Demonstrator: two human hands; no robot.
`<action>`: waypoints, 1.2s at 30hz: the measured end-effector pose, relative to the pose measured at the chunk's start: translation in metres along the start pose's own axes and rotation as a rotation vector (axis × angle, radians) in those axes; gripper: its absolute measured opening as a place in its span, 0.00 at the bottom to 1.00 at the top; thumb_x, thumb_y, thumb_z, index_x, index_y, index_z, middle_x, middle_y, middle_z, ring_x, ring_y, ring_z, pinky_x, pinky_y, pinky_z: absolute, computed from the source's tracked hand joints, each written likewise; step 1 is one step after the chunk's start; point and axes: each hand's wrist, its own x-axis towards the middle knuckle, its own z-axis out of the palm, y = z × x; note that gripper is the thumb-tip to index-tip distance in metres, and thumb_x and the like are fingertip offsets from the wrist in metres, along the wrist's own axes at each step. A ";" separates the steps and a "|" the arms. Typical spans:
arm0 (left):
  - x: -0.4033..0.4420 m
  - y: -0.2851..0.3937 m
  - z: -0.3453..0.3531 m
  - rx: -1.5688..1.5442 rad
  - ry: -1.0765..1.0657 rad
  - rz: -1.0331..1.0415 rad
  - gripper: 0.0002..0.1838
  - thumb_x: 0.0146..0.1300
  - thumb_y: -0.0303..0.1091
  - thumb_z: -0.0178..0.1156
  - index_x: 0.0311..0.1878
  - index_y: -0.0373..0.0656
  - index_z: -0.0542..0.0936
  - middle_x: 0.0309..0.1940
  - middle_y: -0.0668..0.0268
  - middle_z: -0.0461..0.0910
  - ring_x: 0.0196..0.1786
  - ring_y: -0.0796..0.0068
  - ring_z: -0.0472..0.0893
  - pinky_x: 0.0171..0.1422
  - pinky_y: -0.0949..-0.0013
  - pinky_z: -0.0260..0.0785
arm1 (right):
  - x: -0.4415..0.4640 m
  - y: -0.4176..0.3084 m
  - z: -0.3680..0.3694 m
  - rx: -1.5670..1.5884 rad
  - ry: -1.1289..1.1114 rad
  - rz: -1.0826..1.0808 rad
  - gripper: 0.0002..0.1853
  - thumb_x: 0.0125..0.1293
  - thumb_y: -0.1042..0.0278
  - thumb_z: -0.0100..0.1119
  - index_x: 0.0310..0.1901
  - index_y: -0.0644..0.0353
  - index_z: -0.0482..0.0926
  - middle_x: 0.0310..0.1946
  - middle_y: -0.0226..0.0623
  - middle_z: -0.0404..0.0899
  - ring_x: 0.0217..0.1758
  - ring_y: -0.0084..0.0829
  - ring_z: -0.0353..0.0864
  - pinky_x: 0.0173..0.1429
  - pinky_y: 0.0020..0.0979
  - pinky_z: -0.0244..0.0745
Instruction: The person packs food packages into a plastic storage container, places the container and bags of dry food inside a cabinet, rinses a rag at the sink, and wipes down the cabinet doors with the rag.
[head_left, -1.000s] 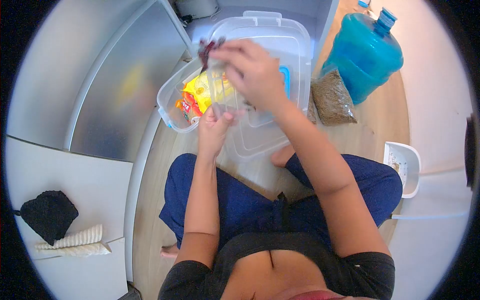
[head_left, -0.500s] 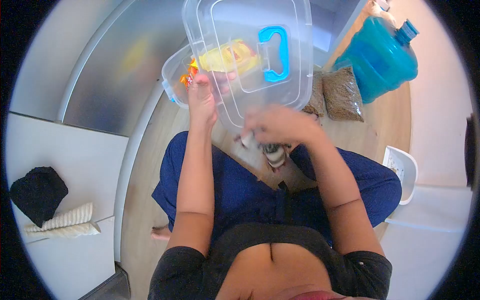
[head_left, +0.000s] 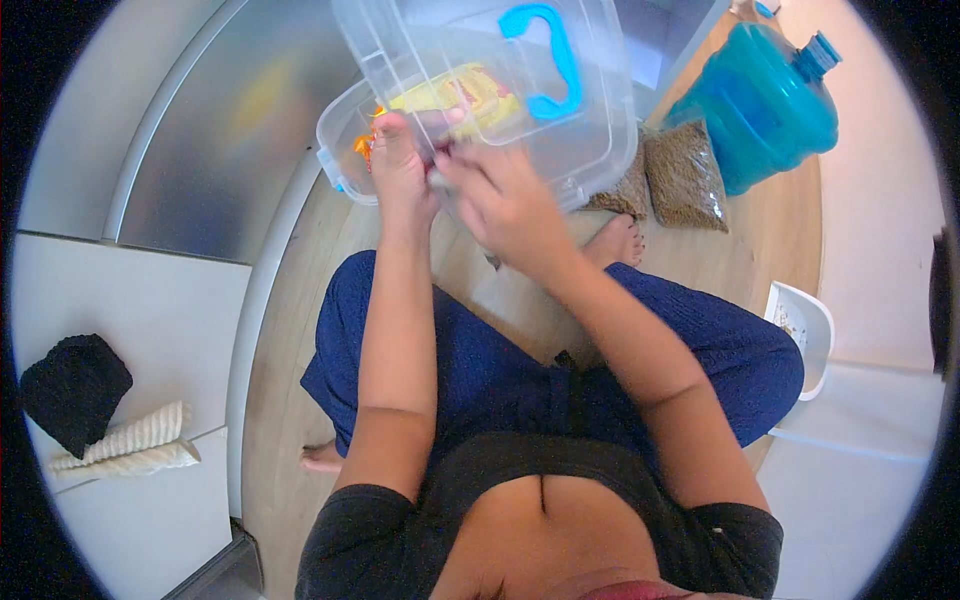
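A clear plastic lid (head_left: pixel 600 60) with a blue handle (head_left: pixel 568 75) is tilted up in front of a clear plastic box (head_left: pixel 335 120). Inside the box, partly seen through the lid, lie a yellow packet (head_left: pixel 475 95) and an orange packet (head_left: pixel 363 148). My left hand (head_left: pixel 402 170) grips the lid's near left edge, thumb on my side and fingers visible through the plastic. My right hand (head_left: pixel 505 205) is close beside it at the lid's lower edge, its fingers bent and slightly blurred. Something small and whitish shows at its fingertips; what it is I cannot make out.
Bags of brown pellets (head_left: pixel 685 180) lie on the wooden floor beyond my right foot (head_left: pixel 617 242). A blue water jug (head_left: pixel 760 110) rests behind them. To the right sits a white scoop-shaped tray (head_left: pixel 815 345). At left are a black cloth (head_left: pixel 75 385) and cream ribbed pieces (head_left: pixel 135 440).
My right hand has moved up and left, close to my left hand. The striped black-and-white thing below it no longer shows. The lid has shifted up and tilted.
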 end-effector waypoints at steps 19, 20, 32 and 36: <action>-0.006 0.015 -0.015 -0.030 -0.089 0.042 0.14 0.55 0.36 0.63 0.43 0.42 0.76 0.32 0.60 0.82 0.42 0.69 0.82 0.30 0.79 0.72 | 0.059 0.050 -0.110 0.240 0.121 0.547 0.11 0.49 0.69 0.59 0.37 0.59 0.79 0.35 0.36 0.78 0.39 0.30 0.78 0.43 0.29 0.72; -0.006 0.016 -0.015 -0.042 -0.078 0.062 0.14 0.55 0.36 0.64 0.43 0.42 0.76 0.32 0.60 0.82 0.41 0.69 0.82 0.29 0.80 0.72 | 0.057 0.057 -0.116 0.208 0.252 0.577 0.11 0.49 0.69 0.59 0.36 0.59 0.79 0.34 0.36 0.78 0.37 0.29 0.78 0.42 0.29 0.73; -0.001 0.018 -0.012 -0.109 -0.019 0.057 0.16 0.53 0.39 0.65 0.42 0.43 0.73 0.31 0.62 0.82 0.41 0.71 0.82 0.30 0.82 0.70 | 0.008 0.055 -0.066 0.003 0.140 0.349 0.13 0.45 0.73 0.57 0.36 0.54 0.81 0.37 0.38 0.76 0.45 0.38 0.76 0.50 0.35 0.71; 0.007 0.013 -0.009 -0.098 0.087 0.057 0.15 0.54 0.40 0.64 0.39 0.44 0.72 0.30 0.63 0.81 0.40 0.72 0.82 0.31 0.82 0.70 | -0.026 0.006 -0.015 0.113 -0.114 0.057 0.13 0.43 0.76 0.59 0.34 0.53 0.80 0.40 0.31 0.76 0.45 0.33 0.75 0.50 0.34 0.71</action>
